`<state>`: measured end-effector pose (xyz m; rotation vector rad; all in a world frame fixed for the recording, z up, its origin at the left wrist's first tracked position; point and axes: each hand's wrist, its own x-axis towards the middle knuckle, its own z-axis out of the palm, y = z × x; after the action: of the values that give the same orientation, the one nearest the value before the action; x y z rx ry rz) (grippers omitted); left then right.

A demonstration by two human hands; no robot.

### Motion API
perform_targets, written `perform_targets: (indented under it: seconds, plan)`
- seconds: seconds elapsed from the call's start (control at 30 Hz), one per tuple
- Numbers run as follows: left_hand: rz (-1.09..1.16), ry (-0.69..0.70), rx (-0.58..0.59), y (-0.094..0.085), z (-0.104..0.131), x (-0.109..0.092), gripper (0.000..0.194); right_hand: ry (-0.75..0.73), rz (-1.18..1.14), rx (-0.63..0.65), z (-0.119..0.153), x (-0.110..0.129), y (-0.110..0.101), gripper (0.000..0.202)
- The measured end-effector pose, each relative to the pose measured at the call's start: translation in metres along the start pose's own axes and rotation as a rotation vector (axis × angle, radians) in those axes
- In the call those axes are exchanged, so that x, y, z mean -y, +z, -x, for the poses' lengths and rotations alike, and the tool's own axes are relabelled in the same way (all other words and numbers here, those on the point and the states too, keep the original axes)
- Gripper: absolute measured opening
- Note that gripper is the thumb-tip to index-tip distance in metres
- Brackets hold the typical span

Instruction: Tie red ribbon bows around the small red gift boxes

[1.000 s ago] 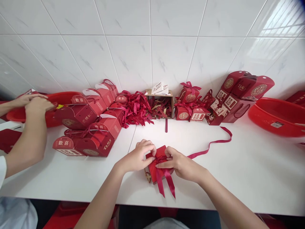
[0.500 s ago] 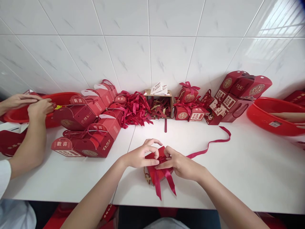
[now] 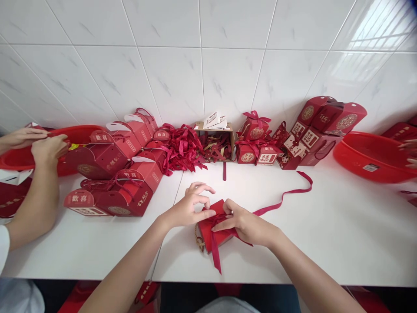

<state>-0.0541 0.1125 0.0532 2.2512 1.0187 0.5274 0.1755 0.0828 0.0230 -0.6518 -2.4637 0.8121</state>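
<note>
Across a white counter (image 3: 342,230), stacked red gift boxes (image 3: 133,187) are standing at 10 and 2 o'clock from a small red box (image 3: 223,237), which is lying at the frame's 6 o'clock. At its 10 o'clock edge, the left hand (image 3: 187,208) is keeping thumb and fingers parted; the right hand (image 3: 240,224) is pinching a crimson ribbon (image 3: 216,254) (a long strand is snaking toward 2 o'clock) atop the box.
</note>
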Motion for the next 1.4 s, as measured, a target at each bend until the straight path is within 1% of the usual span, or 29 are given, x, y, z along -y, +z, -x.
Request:
perform_targets:
  seconds: [0.07, 0.13, 0.3, 0.4, 0.47, 0.53, 0.67, 0.77, 1.0, 1.07, 1.13, 1.2, 1.3, 1.33, 1.4]
  plan:
    - [0.124, 0.0, 0.035, 0.004, 0.002, 0.0, 0.022, 0.012, 0.01, -0.006, 0.001, -0.001, 0.001, 0.045]
    - [0.2, -0.021, 0.029, 0.009, 0.005, 0.001, 0.024, 0.01, 0.009, -0.015, 0.001, -0.001, 0.002, 0.043]
    - [0.297, -0.064, -0.125, 0.027, 0.009, -0.001, 0.027, -0.022, -0.016, -0.033, 0.0, 0.001, 0.0, 0.041]
    - [0.364, -0.142, -0.219, 0.039, 0.011, -0.005, 0.025, -0.022, -0.008, -0.062, 0.001, 0.0, 0.0, 0.04]
    - [0.402, -0.194, -0.238, 0.044, 0.011, -0.007, 0.017, -0.002, -0.012, -0.115, 0.003, -0.001, 0.0, 0.038]
    - [0.428, -0.226, -0.227, 0.046, 0.012, -0.009, 0.009, 0.045, -0.034, -0.197, 0.004, -0.002, 0.001, 0.033]
    - [0.445, -0.261, -0.194, 0.045, 0.012, -0.011, 0.01, 0.114, -0.098, -0.365, 0.003, -0.004, 0.004, 0.017]
    - [0.442, -0.277, -0.203, 0.044, 0.011, -0.012, 0.011, 0.123, -0.116, -0.432, 0.002, -0.005, 0.007, 0.014]
    - [0.477, -0.314, -0.248, 0.051, 0.013, -0.009, 0.013, 0.183, -0.103, -0.463, 0.004, -0.01, 0.006, 0.01]
    - [0.494, -0.326, -0.263, 0.053, 0.013, -0.009, 0.014, 0.2, -0.13, -0.479, 0.005, -0.011, 0.006, 0.007]
    - [0.541, -0.341, -0.251, 0.054, 0.014, -0.008, 0.015, 0.227, -0.198, -0.492, 0.007, -0.013, 0.006, 0.004]
    - [0.605, -0.357, -0.214, 0.054, 0.016, -0.008, 0.02, 0.279, -0.263, -0.486, 0.01, -0.015, 0.006, 0.011]
    - [0.656, -0.341, -0.167, 0.05, 0.019, -0.008, 0.026, 0.362, -0.289, -0.425, 0.013, -0.016, 0.007, 0.025]
    - [0.652, -0.329, -0.159, 0.049, 0.02, -0.008, 0.025, 0.377, -0.287, -0.402, 0.014, -0.016, 0.007, 0.027]
    - [0.629, -0.316, -0.151, 0.047, 0.022, -0.008, 0.022, 0.381, -0.278, -0.373, 0.013, -0.014, 0.008, 0.024]
